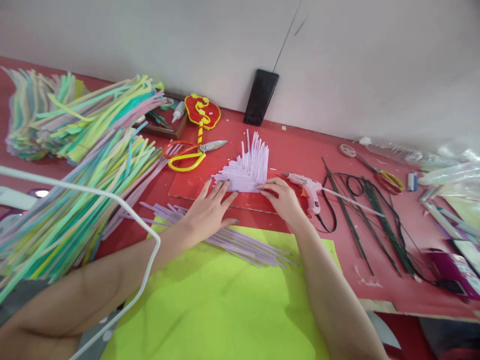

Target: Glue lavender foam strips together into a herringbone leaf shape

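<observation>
A V-shaped piece of lilac pipe cleaners (247, 172), laid side by side, rests on a red board (187, 185). My left hand (212, 207) lies with its fingers spread, their tips at the lower left edge of that piece. At its lower right corner, my right hand (281, 197) has thumb and fingertips pinched together; the end of a lilac pipe cleaner seems to be between them. Loose lilac pipe cleaners (247, 245) lie beneath my left hand on the yellow-green cloth (225, 300).
Bundles of coloured pipe cleaners (93, 200) fill the left side. Scissors (198, 152) lie beyond my left hand; a pink glue gun (309, 190) is right of my right hand. A phone (261, 97) leans on the wall. Green wires (352, 225) and a white cable (157, 245) also show.
</observation>
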`<action>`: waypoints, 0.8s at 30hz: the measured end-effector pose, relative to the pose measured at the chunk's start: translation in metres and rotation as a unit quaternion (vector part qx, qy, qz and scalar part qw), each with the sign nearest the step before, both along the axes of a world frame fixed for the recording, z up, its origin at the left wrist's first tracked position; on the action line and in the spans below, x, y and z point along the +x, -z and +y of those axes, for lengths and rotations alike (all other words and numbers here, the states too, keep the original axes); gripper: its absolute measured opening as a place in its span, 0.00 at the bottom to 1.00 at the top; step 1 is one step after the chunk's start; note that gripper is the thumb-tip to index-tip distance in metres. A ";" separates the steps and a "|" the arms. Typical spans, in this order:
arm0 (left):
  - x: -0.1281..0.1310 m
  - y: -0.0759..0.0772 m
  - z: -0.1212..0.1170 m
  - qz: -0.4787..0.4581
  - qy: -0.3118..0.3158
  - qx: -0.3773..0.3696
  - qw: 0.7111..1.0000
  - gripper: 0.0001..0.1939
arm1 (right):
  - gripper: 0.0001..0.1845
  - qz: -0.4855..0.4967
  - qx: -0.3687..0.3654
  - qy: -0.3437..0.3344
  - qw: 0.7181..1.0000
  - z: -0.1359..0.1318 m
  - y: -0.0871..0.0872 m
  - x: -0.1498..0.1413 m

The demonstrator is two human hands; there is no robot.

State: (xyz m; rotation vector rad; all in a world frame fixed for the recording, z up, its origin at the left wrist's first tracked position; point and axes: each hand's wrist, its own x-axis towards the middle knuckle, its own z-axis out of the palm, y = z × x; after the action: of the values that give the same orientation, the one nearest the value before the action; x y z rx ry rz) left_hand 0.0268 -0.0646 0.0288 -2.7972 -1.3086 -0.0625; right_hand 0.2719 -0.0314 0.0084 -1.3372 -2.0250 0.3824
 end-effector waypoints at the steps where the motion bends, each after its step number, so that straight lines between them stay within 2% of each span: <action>1: 0.000 0.000 0.000 0.002 -0.001 0.000 1.000 0.35 | 0.10 0.001 0.000 -0.001 1.000 0.000 0.000 0.000; 24: -0.001 -0.003 -0.004 -0.003 -0.003 0.011 1.000 0.31 | 0.10 0.000 -0.011 0.003 1.000 -0.001 -0.002 -0.001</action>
State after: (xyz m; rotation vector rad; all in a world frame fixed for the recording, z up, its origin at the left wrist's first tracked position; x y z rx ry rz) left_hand 0.0255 -0.0687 0.0316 -2.7772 -1.3082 -0.0861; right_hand 0.2709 -0.0322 0.0108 -1.3559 -2.0208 0.4027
